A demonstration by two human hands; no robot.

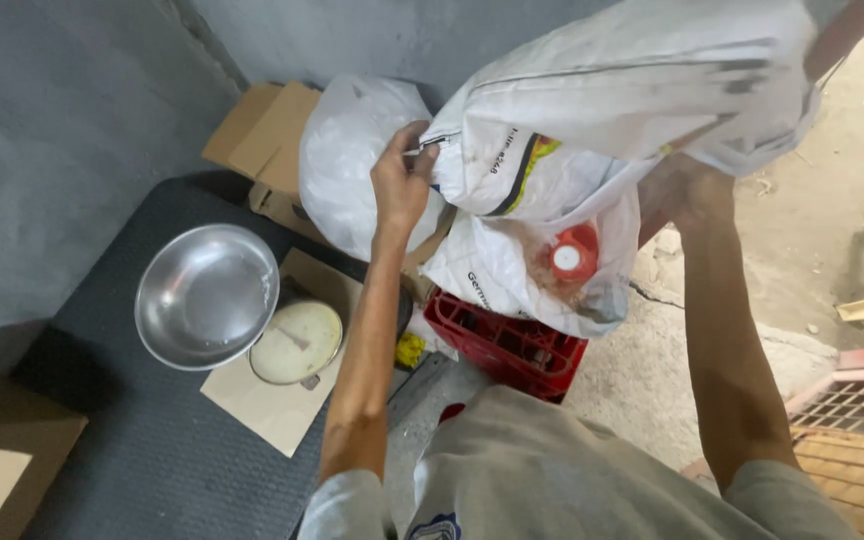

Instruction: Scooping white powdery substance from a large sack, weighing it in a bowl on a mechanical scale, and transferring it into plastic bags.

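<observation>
Above a red plastic crate point(508, 347), the person holds up a large white woven sack point(592, 120) with both hands. The left hand point(399, 185) is clamped on the sack's left edge, fingers pinched together around the fabric. The right hand point(685, 190) is pressed against the sack's right side, mostly hidden by a fold — whether its fingers are closed cannot be told. Through the thin lower part of the sack shows an orange-red container with a white cap point(572, 257).

Just behind the left hand sits a white plastic bag point(347, 160), resting on brown cardboard boxes point(264, 135). Lower left, on a dark mat point(142, 450), stands 1 shiny metal bowl point(205, 295) touching a pot with a pale round lid point(297, 342) — both on a flat cardboard sheet point(272, 405).
</observation>
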